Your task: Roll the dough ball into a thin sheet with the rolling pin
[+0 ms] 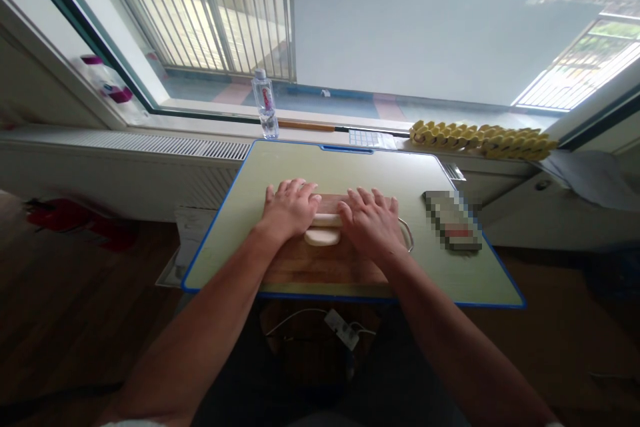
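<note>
Cream-coloured dough [323, 236] lies on the wooden board [325, 270], just at six o'clock of the pale rolling pin [328, 220], between both grips. Left hand [293, 207] and right hand [371, 219] rest palm-down over the pin, fingers spread; toward eleven o'clock, a bottle [265, 105] stands beyond the worktop [240, 203].

No text is legible. The red lettering on the clear bottle [265, 105] at far left is too small to read. The purple label [119, 93] farther left shows unreadable markings.

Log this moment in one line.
left hand: palm down on rolling pin | right hand: same | pale dough: on wooden board, beside rolling pin
</note>
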Demonstrator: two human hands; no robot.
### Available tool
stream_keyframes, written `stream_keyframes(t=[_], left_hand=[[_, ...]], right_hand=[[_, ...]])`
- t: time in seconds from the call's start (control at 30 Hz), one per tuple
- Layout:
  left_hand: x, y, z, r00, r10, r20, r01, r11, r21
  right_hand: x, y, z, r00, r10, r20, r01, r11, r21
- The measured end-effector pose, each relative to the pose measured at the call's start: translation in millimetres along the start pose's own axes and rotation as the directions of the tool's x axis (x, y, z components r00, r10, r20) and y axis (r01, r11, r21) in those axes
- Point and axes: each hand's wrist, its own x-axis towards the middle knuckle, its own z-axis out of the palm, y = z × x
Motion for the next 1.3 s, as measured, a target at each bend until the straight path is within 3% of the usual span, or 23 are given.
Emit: stream_keyframes(t=[0.23,0.47,0.63,0.77,0.93,1.13,1.3], left_hand=[[-38,9,-1,0.991,0.055,-0.122,-0.051,0.998,0.033],[-82,16,-3,0.981,0.076,-0.18,-0.068,0.996,0.053],[-97,18,-2,0.977,0.078,-0.199,-0.072,0.997,0.037],[-84,14,0,0.98,0.065,-0.19,-0.064,0.998,0.011],[-46,7,2,0.985,0.05,-0.163,-0.048,0.999,0.016],[-3,-2,4,0.999,0.012,-0.029,-0.012,1.0,-0.003],[13,-7,6,0.999,-0.012,0.047,0.013,1.0,-0.014]], right_hand=[[-35,-4,-6,1.0,0.014,0.013,-0.014,0.999,0.044],[-77,-1,3,0.993,-0.004,-0.115,0.014,0.997,0.081],[-91,-2,5,0.991,-0.013,-0.136,0.024,0.996,0.083],[-81,-4,2,0.994,-0.002,-0.108,0.01,0.997,0.075],[-48,-5,-2,0.999,0.025,-0.038,-0.022,0.997,0.079],[-13,-5,-8,1.0,0.005,0.019,-0.006,0.999,0.038],[3,-7,-11,0.999,-0.002,0.049,0.002,1.0,-0.001]])
